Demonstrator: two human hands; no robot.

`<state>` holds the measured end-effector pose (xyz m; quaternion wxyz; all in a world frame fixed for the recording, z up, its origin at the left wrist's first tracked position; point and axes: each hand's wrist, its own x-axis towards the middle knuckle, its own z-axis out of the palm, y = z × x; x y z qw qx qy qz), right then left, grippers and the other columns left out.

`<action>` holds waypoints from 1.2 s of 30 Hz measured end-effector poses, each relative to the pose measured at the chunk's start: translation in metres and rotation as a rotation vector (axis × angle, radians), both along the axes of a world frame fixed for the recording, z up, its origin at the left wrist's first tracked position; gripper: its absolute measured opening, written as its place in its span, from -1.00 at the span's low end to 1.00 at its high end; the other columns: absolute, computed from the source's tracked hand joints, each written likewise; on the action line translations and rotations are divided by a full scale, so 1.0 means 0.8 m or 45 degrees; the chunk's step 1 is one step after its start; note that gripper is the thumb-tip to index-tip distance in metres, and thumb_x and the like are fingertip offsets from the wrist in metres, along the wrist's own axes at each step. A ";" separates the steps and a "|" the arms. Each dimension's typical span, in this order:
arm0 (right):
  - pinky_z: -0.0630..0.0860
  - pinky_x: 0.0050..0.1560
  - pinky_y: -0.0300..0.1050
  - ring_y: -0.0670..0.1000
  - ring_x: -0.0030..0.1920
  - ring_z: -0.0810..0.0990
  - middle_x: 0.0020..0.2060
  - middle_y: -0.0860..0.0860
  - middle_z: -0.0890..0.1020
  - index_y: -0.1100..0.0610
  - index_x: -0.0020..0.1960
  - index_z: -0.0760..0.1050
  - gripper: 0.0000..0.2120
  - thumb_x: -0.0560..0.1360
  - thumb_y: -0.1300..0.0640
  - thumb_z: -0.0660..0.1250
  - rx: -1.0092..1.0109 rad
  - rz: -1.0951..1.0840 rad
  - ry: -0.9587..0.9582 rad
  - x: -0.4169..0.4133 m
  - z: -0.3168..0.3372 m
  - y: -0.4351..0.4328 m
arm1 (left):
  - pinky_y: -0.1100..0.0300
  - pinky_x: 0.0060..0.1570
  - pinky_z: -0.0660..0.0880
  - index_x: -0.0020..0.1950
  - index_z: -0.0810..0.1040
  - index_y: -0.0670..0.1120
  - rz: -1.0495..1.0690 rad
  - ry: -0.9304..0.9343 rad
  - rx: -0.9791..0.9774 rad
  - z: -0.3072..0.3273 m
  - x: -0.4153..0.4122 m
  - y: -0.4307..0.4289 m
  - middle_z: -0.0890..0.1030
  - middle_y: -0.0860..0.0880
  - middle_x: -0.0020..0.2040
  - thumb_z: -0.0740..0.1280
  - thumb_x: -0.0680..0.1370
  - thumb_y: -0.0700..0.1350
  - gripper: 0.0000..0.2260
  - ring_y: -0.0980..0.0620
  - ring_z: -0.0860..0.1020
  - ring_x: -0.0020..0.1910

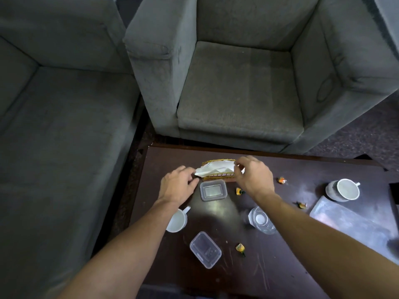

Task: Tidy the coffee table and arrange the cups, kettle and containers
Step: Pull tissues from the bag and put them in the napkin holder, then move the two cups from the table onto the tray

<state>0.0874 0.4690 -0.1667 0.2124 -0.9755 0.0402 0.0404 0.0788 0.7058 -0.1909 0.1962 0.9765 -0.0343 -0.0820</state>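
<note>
A small gold wire basket (218,175) with white tissues (213,170) stands near the far edge of the dark coffee table (280,266). My left hand (178,185) pinches the left end of the tissues. My right hand (253,175) pinches their right end over the basket. A clear rectangular container (213,190) sits just in front of the basket. Another clear container (205,249) lies nearer me. A white cup (177,221) is partly under my left forearm. A second white cup (345,189) stands far right. A clear glass (261,220) stands mid-table.
Several orange wrapped candies (240,248) are scattered on the table. A clear flat lid or tray (349,221) lies at the right. A grey armchair (239,87) stands behind the table and a grey sofa (64,126) to the left.
</note>
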 end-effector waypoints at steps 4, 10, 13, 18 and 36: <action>0.61 -0.07 0.02 0.22 -0.02 0.67 0.02 0.02 0.72 -0.01 0.06 0.66 -0.81 0.57 0.03 0.27 0.010 0.140 0.101 -0.042 0.013 0.036 | 0.09 -0.05 0.54 0.19 0.62 0.10 0.098 -0.002 -0.012 0.012 -0.035 -0.018 0.60 0.10 -0.07 0.36 0.57 0.08 -0.78 -0.02 0.63 -0.05; 0.59 -0.03 -0.02 0.23 0.01 0.69 -0.01 0.14 0.72 0.03 0.08 0.67 -0.76 0.56 0.01 0.27 -0.129 0.277 0.547 -0.134 0.005 0.051 | 0.04 -0.05 0.57 0.14 0.61 0.07 0.099 0.038 -0.010 0.014 -0.117 -0.060 0.61 0.06 -0.04 0.30 0.59 0.04 -0.81 -0.06 0.64 -0.05; 0.59 0.03 -0.01 0.24 0.09 0.68 0.06 0.17 0.69 0.10 0.17 0.63 -0.74 0.57 0.06 0.26 -0.176 0.202 0.622 -0.169 -0.015 0.038 | 0.05 -0.05 0.57 0.15 0.61 0.07 0.097 0.069 -0.005 0.000 -0.144 -0.072 0.62 0.07 0.01 0.29 0.59 0.03 -0.81 -0.03 0.63 0.00; 0.58 0.06 0.01 0.26 0.13 0.66 0.09 0.18 0.68 0.11 0.18 0.60 -0.73 0.55 0.09 0.25 -0.149 0.059 0.691 -0.207 -0.045 0.008 | 0.06 -0.15 0.56 0.13 0.63 0.06 0.157 0.065 0.014 -0.023 -0.189 -0.068 0.64 0.07 -0.01 0.31 0.57 0.02 -0.82 -0.06 0.64 -0.06; 0.55 -0.04 0.04 0.28 0.03 0.63 0.05 0.13 0.68 0.07 0.16 0.56 -0.79 0.60 0.03 0.25 0.059 -0.105 0.422 -0.257 -0.059 0.055 | -0.01 -0.27 0.50 0.06 0.48 -0.10 0.637 -0.213 -0.189 -0.031 -0.226 -0.022 0.57 -0.10 -0.01 0.45 0.50 -0.05 -0.76 -0.20 0.60 -0.09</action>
